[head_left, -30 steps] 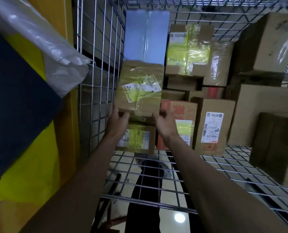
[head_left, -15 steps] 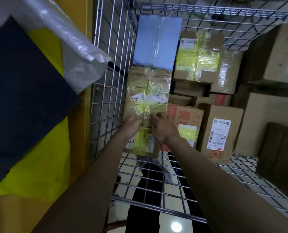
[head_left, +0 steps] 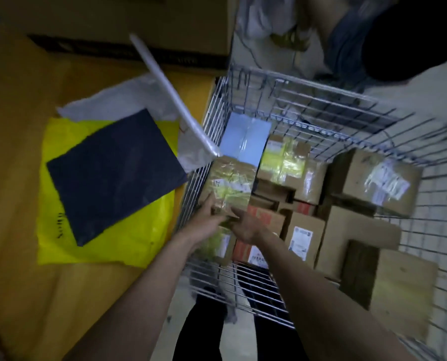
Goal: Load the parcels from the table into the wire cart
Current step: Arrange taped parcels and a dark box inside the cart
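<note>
Head view: both hands, left grip and right grip, clasp the taped parcel's near edge inside the wire cart.

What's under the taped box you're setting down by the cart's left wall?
Under the taped box, held by the left hand and right hand, sits another box with a yellow-taped label. Its top and whether the two touch are hidden by the hands.

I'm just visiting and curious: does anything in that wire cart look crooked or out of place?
Mostly tidy. The taped parcel both hands touch sits tilted on the box below, not squared. A clear plastic bag droops over the cart rim.
</note>
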